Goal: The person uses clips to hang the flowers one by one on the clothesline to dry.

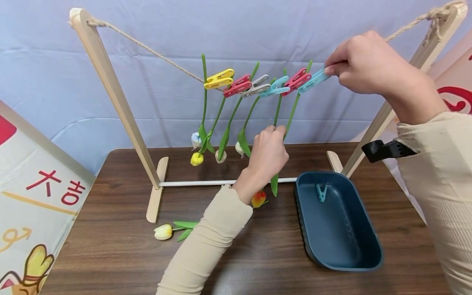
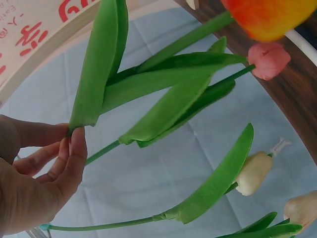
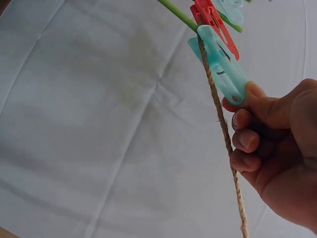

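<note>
My right hand pinches the handle ends of a light blue clothespin between thumb and fingers. In the right wrist view, that clothespin straddles the twine rope where a green stem meets it, beside a red clothespin. Lower down, my left hand pinches the stem of an orange-red artificial tulip just by its leaves, bloom hanging downward. A pink tulip hangs behind it in the left wrist view. Further left, yellow, red and grey clothespins hold other tulips.
The rope sags between two wooden posts, joined below by a white bar. A dark blue bin stands at the table's right with one light blue clothespin inside. A pale yellow tulip lies on the wooden table, partly behind my left sleeve.
</note>
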